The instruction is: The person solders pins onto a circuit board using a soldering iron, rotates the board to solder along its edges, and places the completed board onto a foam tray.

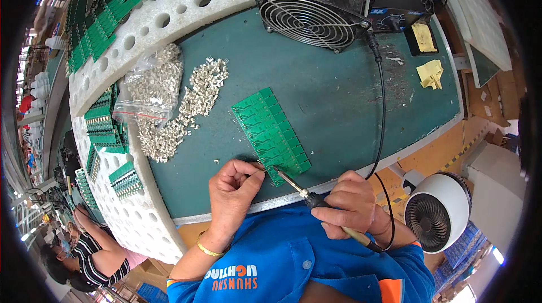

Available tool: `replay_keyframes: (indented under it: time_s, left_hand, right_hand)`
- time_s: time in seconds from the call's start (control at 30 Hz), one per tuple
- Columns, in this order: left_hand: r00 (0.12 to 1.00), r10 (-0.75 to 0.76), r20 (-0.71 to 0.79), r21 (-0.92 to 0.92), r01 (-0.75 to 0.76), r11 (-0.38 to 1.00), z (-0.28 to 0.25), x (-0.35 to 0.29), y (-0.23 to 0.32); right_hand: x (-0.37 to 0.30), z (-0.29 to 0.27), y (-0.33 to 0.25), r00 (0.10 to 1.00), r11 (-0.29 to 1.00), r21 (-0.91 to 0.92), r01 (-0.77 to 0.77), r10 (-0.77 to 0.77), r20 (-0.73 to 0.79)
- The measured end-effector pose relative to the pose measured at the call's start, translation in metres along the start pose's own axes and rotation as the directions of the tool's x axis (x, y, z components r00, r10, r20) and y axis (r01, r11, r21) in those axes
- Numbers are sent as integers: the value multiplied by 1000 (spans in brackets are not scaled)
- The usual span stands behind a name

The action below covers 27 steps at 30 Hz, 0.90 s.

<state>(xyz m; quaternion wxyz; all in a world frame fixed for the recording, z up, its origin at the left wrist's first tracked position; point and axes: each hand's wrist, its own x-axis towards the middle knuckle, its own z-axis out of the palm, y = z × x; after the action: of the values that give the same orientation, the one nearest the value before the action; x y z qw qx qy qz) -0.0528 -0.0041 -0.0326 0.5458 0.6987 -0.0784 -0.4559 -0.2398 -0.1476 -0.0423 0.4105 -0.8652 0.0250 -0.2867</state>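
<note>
My right hand [350, 204] is wrapped round the handle of a soldering iron [294, 184]. The iron's tip meets the lower end of a green circuit board panel [271, 131], which lies slantwise on the bench mat. At that panel's lower left edge, my left hand [234, 190] is closed in a pinch, thumb against forefinger. Whatever those fingertips hold is too small and covered to make out. A single small white connector [216, 161] lies just beyond the left hand. Farther left spreads a pile of such connectors [203, 91], beside a clear plastic bag [152, 85] full of them.
White perforated foam [130, 43] borders the left and back, bearing many green boards [125, 180]. A black fan [307, 20] and a soldering station [389, 20] stand at the back. The iron's cord [384, 105] crosses the right side, near a yellow sponge [423, 37].
</note>
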Motion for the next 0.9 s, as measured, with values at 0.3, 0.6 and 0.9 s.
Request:
replay_keyframes:
  time_s: [0.3, 0.6, 0.9]
  left_hand:
    - [1000, 15, -28, -43, -16, 999, 2, -1, 1]
    - [999, 20, -32, -38, -21, 999, 3, -2, 1]
    - [1000, 20, -22, -50, -21, 999, 2, -1, 2]
  right_hand:
    - [2, 1, 3, 1000, 998, 56, -23, 24, -2]
    - [1, 4, 5, 1000, 997, 71, -18, 18, -1]
    - [0, 7, 6, 1000, 999, 43, 4, -4, -11]
